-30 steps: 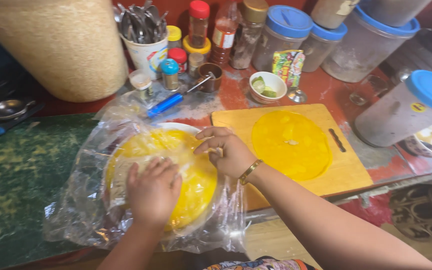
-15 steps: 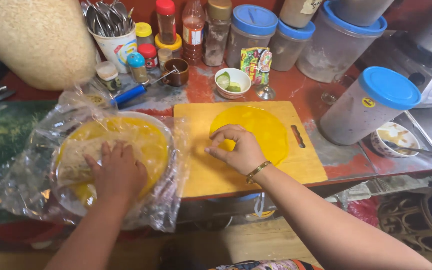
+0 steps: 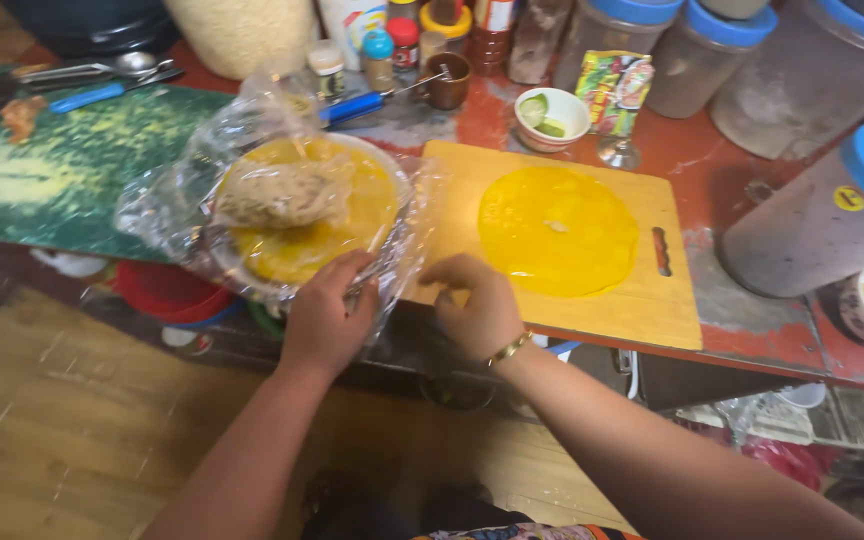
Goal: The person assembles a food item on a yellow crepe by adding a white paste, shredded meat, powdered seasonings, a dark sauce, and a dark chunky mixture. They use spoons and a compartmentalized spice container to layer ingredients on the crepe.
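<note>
Counter (image 3: pixel 812 345): red and worn, bearing a wooden board (image 3: pixel 612 310).
Done: one yellow round (image 3: pixel 557 232) is lying flat on the board.
Left: the stack (image 3: pixel 307 215) is sitting bagged on its plate (image 3: pixel 392 175).
Left hand (image 3: pixel 327 315): curling round the plastic (image 3: pixel 167 205) at the plate's near edge.
Right hand (image 3: pixel 477 305): resting loosely curled, empty, at the board's corner.

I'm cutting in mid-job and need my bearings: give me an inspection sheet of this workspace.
Surface: red counter, worn, with a green mat at its left end.
Job's things: yellow flat round on wooden board; plate of yellow rounds inside clear plastic bag.
Clutter: blue-lidded jars, spice bottles, small bowl with green slices, spoons.
Hands: left hand on the bag at the plate's near edge; right hand at the board's near left corner, holding nothing that shows.
Cables: nothing seen.
Surroundings: wooden floor below.
</note>
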